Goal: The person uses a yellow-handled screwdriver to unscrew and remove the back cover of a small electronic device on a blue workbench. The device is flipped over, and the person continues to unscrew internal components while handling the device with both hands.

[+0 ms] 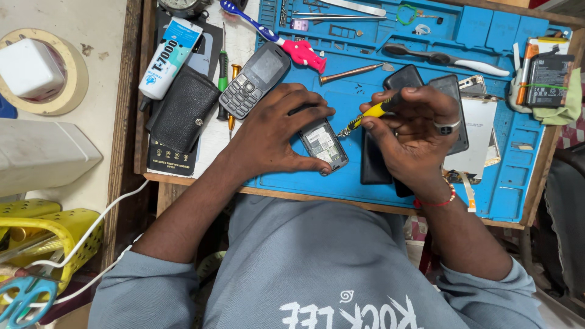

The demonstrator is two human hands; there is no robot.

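While a white-and-blue glue tube point(166, 58) lies top left, the left hand point(274, 131) pins the opened phone point(323, 144); the right hand point(414, 131) grips a yellow screwdriver point(365, 116) just beside it.

A wooden bench point(341, 204) fills the middle of the view, its front edge running left to right and its left edge rising toward the top. A blue mat point(518, 183) covers most of the bench from the middle to the right edge, its far strip split into small trays. Along the bench's left edge lies a strip of white surface point(210, 143). Left of the bench stands a pale counter point(91, 24), scuffed and dusty, with a tape roll point(73, 91) near its far-left corner. A white cable point(103, 216) hangs from the bench's front-left corner. A yellow basket point(73, 234) sits low at the left. Light is even and soft.
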